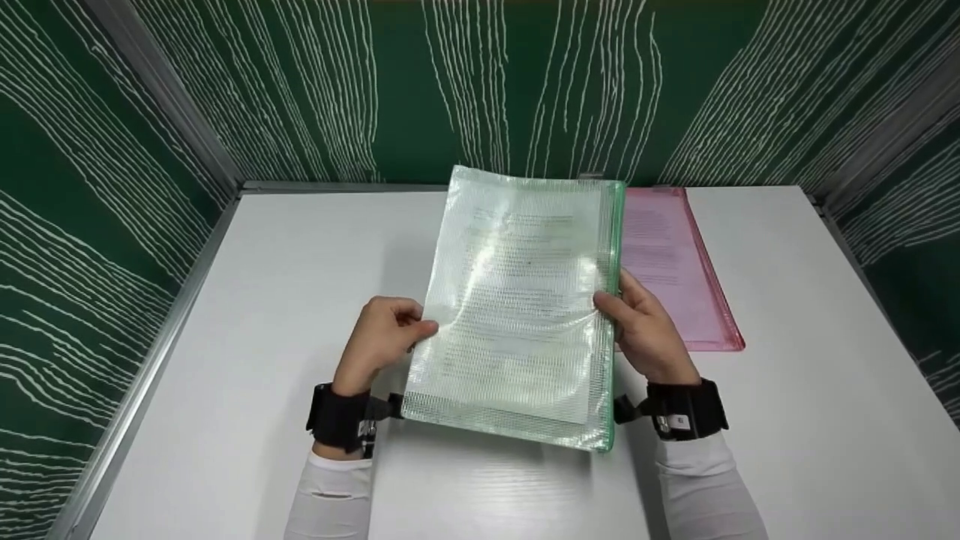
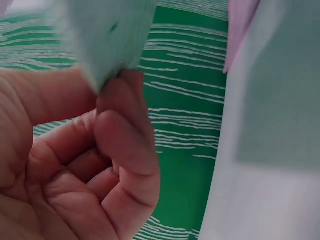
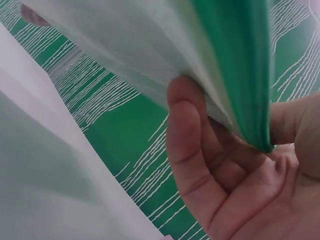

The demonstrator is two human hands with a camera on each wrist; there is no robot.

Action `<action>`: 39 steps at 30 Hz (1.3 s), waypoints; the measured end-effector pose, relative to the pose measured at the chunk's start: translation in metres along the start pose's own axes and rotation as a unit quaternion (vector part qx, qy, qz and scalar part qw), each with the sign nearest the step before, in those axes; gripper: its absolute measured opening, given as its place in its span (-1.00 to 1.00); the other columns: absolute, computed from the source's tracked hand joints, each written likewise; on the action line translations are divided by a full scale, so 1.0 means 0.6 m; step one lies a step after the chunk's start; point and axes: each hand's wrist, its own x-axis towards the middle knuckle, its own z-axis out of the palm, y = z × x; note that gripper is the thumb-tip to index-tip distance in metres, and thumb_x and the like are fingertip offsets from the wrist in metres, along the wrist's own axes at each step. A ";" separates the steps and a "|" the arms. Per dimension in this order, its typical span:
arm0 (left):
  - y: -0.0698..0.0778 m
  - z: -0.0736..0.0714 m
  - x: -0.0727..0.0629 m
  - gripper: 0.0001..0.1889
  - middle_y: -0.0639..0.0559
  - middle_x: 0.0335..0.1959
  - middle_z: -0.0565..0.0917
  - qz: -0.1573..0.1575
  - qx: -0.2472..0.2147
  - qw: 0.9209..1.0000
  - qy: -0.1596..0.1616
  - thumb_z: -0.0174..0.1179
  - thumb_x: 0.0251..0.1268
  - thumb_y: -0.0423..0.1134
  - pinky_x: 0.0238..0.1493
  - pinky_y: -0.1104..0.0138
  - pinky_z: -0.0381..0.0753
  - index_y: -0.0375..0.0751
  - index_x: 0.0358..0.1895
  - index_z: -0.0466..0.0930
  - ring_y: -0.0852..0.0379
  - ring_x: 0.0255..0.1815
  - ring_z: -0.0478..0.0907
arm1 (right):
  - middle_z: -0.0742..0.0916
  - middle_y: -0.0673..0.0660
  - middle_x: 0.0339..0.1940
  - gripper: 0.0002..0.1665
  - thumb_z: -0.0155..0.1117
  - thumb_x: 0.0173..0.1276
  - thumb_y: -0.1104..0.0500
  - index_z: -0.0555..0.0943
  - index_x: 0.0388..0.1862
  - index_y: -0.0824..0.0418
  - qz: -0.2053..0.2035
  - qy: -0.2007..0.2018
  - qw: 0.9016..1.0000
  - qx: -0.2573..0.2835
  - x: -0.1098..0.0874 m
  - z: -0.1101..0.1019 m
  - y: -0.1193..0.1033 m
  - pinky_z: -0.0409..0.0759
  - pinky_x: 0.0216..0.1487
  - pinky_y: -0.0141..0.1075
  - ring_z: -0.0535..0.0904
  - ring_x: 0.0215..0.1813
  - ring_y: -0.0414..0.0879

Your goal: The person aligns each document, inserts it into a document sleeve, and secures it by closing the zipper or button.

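Note:
A clear ribbed zip document pouch (image 1: 517, 315) with green edging and printed paper inside is held up above the white table, tilted slightly. My left hand (image 1: 382, 337) pinches its left edge between thumb and fingers; the left wrist view shows the pouch edge (image 2: 110, 40) caught at the fingertips. On the other side my right hand (image 1: 649, 326) grips the green zip edge, thumb in front and fingers behind. The right wrist view shows those fingers (image 3: 187, 130) behind the green edge (image 3: 240, 65). Behind the pouch, a pink document pouch (image 1: 675, 270) lies on the table, partly hidden.
The white table (image 1: 285, 255) runs back to a metal rail. Green panels (image 1: 405, 90) with white wavy lines stand at the back and both sides. Each wrist wears a black strap (image 1: 686, 411) with a camera mount.

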 end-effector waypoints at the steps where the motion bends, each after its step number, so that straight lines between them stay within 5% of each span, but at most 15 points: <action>1: 0.000 0.001 0.000 -0.85 0.13 -0.66 0.51 0.003 0.000 1.000 0.011 0.40 0.21 -0.48 -0.53 0.40 0.36 -0.31 -0.48 0.66 0.24 -0.66 0.38 | 0.65 0.16 0.22 -0.26 0.00 0.66 0.26 -0.01 0.69 0.20 -0.001 0.000 1.000 -0.002 0.000 0.001 0.000 0.72 -0.05 -0.17 0.71 0.05 -0.03; 9: 0.003 0.001 0.001 -0.91 0.06 -0.60 0.59 0.010 0.017 0.996 0.087 0.42 0.19 -0.46 -0.48 0.40 0.43 -0.35 -0.44 0.73 0.19 -0.58 0.46 | 0.69 0.18 -0.02 -0.33 0.01 0.61 0.35 0.12 0.62 0.32 0.000 -0.007 0.998 -0.066 -0.002 0.003 -0.003 0.66 -0.11 -0.27 0.66 -0.10 -0.10; 17: -0.002 -0.008 0.007 -0.96 -0.01 -0.53 0.66 0.014 0.042 0.990 0.132 0.44 0.17 -0.44 -0.37 0.34 0.46 -0.37 -0.37 0.78 0.15 -0.47 0.50 | 0.64 0.35 0.20 -0.35 -0.01 0.52 0.45 0.19 0.56 0.46 0.016 -0.029 0.987 -0.160 -0.003 0.005 -0.012 0.69 -0.09 -0.23 0.68 -0.02 -0.04; 25: -0.011 -0.020 0.023 -0.94 -0.08 -0.51 0.69 0.027 0.056 0.987 0.146 0.45 0.17 -0.44 -0.37 0.30 0.47 -0.40 -0.36 0.78 0.15 -0.49 0.50 | 0.69 0.33 0.00 -0.33 -0.02 0.46 0.51 0.25 0.54 0.43 0.020 -0.035 0.984 -0.172 -0.004 0.010 -0.012 0.72 -0.21 -0.18 0.69 -0.26 -0.02; 39: -0.030 -0.028 0.061 -0.90 -0.14 -0.45 0.70 0.000 0.085 0.986 0.140 0.45 0.20 -0.40 -0.32 0.30 0.48 -0.40 -0.35 0.75 0.03 -0.41 0.58 | 0.53 0.39 0.24 -0.26 0.11 0.43 0.42 0.23 0.57 0.37 0.059 -0.006 0.982 -0.179 0.006 0.021 0.009 0.71 -0.15 -0.22 0.67 -0.21 -0.04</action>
